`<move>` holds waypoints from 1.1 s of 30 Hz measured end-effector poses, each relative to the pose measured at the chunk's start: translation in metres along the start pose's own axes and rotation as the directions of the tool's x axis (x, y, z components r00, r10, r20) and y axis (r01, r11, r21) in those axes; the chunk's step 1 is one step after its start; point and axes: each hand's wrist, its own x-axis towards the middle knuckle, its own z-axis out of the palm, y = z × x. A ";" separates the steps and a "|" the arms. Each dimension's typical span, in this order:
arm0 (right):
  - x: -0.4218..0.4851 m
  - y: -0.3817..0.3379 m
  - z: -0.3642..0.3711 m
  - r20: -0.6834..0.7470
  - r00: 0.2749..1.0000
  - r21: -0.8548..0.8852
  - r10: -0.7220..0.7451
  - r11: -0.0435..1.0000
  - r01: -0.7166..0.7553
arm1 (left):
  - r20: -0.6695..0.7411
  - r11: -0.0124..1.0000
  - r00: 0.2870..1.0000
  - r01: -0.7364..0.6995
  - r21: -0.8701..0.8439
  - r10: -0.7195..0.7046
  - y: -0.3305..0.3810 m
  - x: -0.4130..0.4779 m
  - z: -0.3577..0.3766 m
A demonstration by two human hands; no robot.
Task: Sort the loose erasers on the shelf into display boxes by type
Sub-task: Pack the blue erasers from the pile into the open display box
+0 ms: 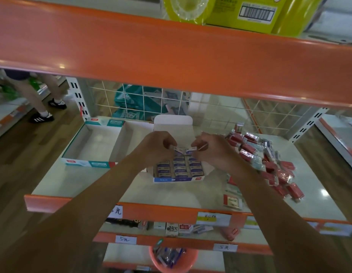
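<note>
On the shelf (72,184) we see the filled box (205,170) at the centre, erasers (179,169) in rows inside; the empty box (92,142) sits left, seemingly touching it; the loose pile (269,162) lies right; the left hand (157,144) and right hand (210,146) pinch erasers over its far rows; a wire grid (143,103) stands behind.
</note>
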 end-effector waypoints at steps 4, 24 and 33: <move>-0.002 0.001 -0.005 0.020 0.999 -0.097 -0.038 0.995 0.040 | -0.057 0.992 0.995 -0.071 0.104 0.077 0.002 -0.001 0.012; 0.000 0.018 -0.004 0.034 0.985 -0.244 -0.170 0.954 0.173 | -0.089 0.913 0.968 -0.189 0.361 0.235 -0.009 -0.003 0.021; 0.001 0.019 0.003 0.027 0.961 -0.327 -0.274 0.906 0.268 | -0.034 0.938 0.979 -0.182 0.294 0.201 -0.008 -0.001 0.020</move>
